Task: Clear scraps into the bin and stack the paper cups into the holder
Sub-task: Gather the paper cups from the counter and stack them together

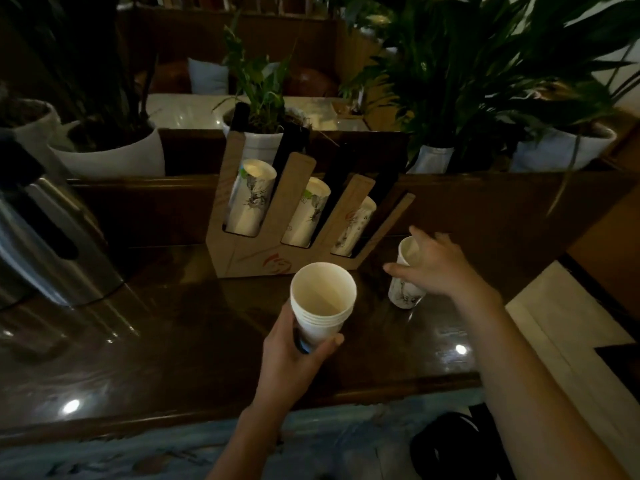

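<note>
My left hand (289, 355) grips a stack of nested white paper cups (322, 299), mouth tilted up toward me, in front of the holder. The cardboard cup holder (242, 261) stands on the dark wooden counter; its three slanted slots each hold white printed cups (251, 199). To the right of the holder a single printed paper cup (405, 289) stands upright on the counter. My right hand (438, 268) is over it, fingers spread around its rim and side, touching it.
A steel kettle or urn (52, 244) stands at the left. White pots with plants (114, 154) line the ledge behind the counter (156, 341). A black bag-like object (446, 441) lies on the floor at the lower right.
</note>
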### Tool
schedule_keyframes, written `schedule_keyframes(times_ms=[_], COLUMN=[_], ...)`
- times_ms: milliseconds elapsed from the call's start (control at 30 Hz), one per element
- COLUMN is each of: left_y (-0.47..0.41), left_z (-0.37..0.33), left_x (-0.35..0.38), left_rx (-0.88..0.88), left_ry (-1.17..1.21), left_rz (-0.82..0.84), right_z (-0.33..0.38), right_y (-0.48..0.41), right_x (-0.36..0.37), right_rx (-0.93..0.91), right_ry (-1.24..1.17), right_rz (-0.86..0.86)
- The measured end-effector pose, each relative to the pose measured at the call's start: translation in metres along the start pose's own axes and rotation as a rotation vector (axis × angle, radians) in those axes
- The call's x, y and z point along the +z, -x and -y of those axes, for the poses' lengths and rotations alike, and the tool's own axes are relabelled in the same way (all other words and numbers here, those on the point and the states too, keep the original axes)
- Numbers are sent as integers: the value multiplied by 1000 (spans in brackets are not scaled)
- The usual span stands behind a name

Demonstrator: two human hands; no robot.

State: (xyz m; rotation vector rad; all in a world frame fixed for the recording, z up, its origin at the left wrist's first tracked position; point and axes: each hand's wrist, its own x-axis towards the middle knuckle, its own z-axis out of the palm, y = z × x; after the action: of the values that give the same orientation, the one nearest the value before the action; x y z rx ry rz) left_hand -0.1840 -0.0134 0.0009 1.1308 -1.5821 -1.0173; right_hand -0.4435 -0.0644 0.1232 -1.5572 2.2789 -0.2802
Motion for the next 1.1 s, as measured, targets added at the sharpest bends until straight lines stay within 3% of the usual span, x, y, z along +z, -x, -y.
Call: schedule_keyframes(times_ms=[100, 200, 300, 400, 533, 733, 867, 1000, 1100], left_y=[0, 0, -2, -2, -2, 0, 2, -4, -10], left_z=[2, 3, 2, 2, 1, -4, -9, -16, -25], left_x=[0, -2, -3, -2, -1, -2, -2, -6, -19], left_rx=[12, 8, 2, 0, 6, -16, -50, 24, 71], left_ry=[-3, -12, -45, -56, -28, 19, 49, 99, -31], left_rz=[2, -3, -14, -17, -14, 19, 5, 35, 24], right_z=[-1, 11, 34, 64, 94, 98, 92, 83, 76], right_y=[8, 27, 56, 84, 93, 77, 72, 62, 53], right_x=[-8, -26, -46, -51, -25, 39, 58, 54, 51], right_rx=[-47, -129, -307, -483, -578, -534, -562, -569, -518], right_ry=[-48, -105, -210, -336, -240, -82, -104, -90, -264], right_rz=[-56, -228, -403, -461, -280, 23, 40, 88, 83])
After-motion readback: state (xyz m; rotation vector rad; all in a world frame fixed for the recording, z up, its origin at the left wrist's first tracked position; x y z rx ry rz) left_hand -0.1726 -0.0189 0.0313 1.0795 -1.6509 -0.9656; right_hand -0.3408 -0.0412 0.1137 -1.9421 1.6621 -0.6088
